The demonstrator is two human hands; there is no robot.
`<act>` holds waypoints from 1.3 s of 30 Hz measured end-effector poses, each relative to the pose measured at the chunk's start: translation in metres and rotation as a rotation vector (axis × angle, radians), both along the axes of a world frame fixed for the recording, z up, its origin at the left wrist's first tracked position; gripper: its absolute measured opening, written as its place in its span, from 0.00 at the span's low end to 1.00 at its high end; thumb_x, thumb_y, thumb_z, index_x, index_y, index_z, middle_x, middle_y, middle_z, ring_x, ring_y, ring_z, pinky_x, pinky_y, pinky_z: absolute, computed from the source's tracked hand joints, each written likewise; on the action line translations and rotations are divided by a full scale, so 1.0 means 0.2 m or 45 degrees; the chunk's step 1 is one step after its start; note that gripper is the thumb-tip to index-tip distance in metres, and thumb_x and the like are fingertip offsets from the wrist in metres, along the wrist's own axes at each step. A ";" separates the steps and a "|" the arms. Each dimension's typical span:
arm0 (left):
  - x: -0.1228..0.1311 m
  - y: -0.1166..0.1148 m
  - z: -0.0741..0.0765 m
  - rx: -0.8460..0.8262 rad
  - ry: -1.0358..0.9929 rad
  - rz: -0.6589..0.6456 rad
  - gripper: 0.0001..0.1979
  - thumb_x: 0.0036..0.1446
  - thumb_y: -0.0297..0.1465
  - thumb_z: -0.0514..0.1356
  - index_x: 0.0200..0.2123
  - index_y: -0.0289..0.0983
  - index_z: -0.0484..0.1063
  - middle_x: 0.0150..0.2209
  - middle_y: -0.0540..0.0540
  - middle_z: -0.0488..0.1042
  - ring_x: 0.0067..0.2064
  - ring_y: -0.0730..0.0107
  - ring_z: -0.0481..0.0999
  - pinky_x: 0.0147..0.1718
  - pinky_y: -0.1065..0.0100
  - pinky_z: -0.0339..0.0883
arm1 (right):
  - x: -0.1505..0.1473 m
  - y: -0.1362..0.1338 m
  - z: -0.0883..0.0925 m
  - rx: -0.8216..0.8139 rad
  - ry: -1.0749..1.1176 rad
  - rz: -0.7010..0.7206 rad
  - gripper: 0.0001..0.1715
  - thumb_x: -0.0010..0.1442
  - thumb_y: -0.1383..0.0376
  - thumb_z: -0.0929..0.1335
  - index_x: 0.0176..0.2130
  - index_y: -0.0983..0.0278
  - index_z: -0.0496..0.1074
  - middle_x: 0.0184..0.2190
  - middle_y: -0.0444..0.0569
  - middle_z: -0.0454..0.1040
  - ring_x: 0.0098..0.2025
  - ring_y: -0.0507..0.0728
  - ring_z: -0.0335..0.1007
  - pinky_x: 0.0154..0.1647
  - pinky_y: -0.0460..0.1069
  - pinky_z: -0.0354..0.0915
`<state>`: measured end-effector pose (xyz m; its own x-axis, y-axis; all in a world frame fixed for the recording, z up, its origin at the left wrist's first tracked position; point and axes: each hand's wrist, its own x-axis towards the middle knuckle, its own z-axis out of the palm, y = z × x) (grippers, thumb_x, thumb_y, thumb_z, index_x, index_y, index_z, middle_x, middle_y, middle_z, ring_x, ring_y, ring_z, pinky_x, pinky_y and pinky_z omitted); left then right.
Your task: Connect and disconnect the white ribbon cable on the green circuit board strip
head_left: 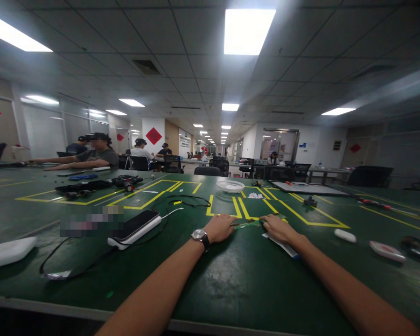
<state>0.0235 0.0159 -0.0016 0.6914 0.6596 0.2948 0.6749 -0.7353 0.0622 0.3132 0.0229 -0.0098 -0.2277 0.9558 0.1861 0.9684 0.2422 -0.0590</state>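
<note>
My left hand (220, 227), with a watch (198, 234) on its wrist, reaches to the middle of the table, its fingers closed at one end of a thin, clear plastic strip (249, 224) with greenish print. At the strip's other end, my right hand (276, 227) has its fingers bent and closed on it. The strip lies low, at or just above the tabletop; its exact kind is too small to tell. Partly beneath my right hand and wrist is a flat white-and-blue item (287, 249). Beyond the hands stands a white openwork basket (230, 186).
Yellow tape outlines (245, 210) mark the green table (224, 289). To the left are a phone (136, 226) on a white block, a black cable (44, 263) and dark tools (87, 186). Rightward lie a white oval item (345, 235) and a red-white case (387, 252). A person (100, 156) sits far left.
</note>
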 end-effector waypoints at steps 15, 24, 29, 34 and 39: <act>0.00 0.03 -0.04 -0.069 0.024 -0.114 0.21 0.65 0.38 0.54 0.60 0.42 0.62 0.60 0.42 0.66 0.60 0.54 0.65 0.55 0.54 0.62 | -0.29 -0.12 0.12 0.020 0.250 0.497 0.25 0.53 0.73 0.62 0.49 0.63 0.75 0.48 0.52 0.76 0.52 0.59 0.70 0.58 0.53 0.61; 0.01 0.04 -0.05 -0.119 0.042 -0.125 0.19 0.66 0.40 0.51 0.57 0.40 0.66 0.60 0.42 0.66 0.61 0.54 0.64 0.55 0.55 0.62 | 0.01 -0.07 0.13 -0.157 -0.048 -0.224 0.22 0.58 0.60 0.66 0.48 0.68 0.74 0.48 0.61 0.74 0.47 0.64 0.72 0.44 0.53 0.65; 0.01 0.03 -0.05 -0.127 0.045 -0.109 0.20 0.66 0.40 0.51 0.57 0.41 0.66 0.61 0.42 0.65 0.60 0.54 0.64 0.55 0.54 0.62 | -0.08 -0.06 0.07 -0.024 0.008 0.018 0.19 0.59 0.64 0.64 0.48 0.68 0.73 0.43 0.57 0.75 0.44 0.60 0.71 0.43 0.50 0.63; 0.02 0.03 -0.05 -0.097 0.060 -0.101 0.19 0.67 0.40 0.51 0.57 0.41 0.66 0.60 0.42 0.66 0.60 0.53 0.64 0.54 0.52 0.62 | -0.24 -0.10 0.06 0.018 0.143 0.270 0.14 0.57 0.63 0.66 0.43 0.65 0.74 0.39 0.53 0.76 0.40 0.57 0.70 0.42 0.48 0.62; 0.02 0.04 -0.06 -0.090 0.065 -0.119 0.18 0.66 0.39 0.51 0.56 0.41 0.67 0.59 0.42 0.67 0.60 0.53 0.65 0.54 0.52 0.63 | -0.34 -0.13 0.05 0.090 0.132 0.305 0.10 0.56 0.66 0.66 0.39 0.64 0.74 0.36 0.51 0.76 0.38 0.56 0.70 0.38 0.47 0.61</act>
